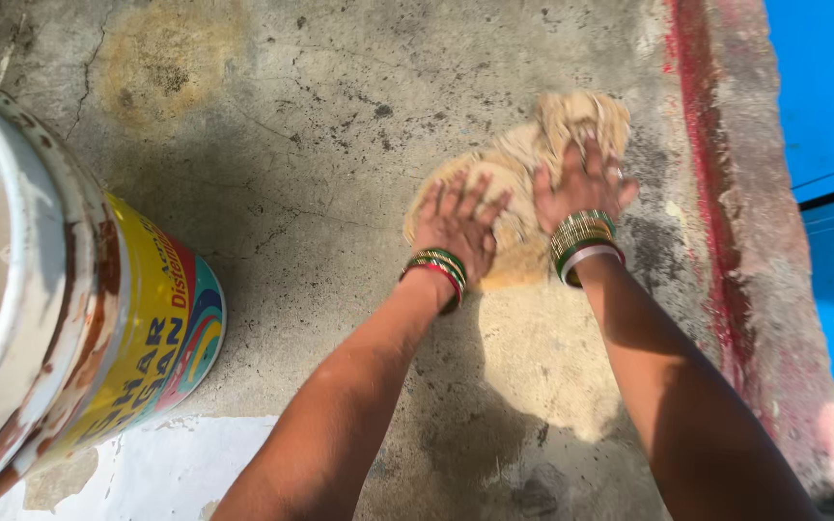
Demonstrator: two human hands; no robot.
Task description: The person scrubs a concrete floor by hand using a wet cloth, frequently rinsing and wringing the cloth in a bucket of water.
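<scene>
You are viewing a brightly lit outdoor scene under hard, direct sunlight. The light arrives from behind and above you, so your forearms throw dark, sharp-edged shadows forward and down across the concrete floor (pixel 320 145). A broad soft shadow also covers the ground beside the paint bucket (pixel 98 318). The bucket's white rim is near overexposure, with mild glare along its curve. The blue wall (pixel 827 87) is strongly saturated. Focus is sharp at the centre: floor cracks and the bangles (pixel 583 236) are crisp. The beige cloth (pixel 571 125) looks slightly soft. The bucket bulges at the left edge, indicating wide-angle distortion.
</scene>
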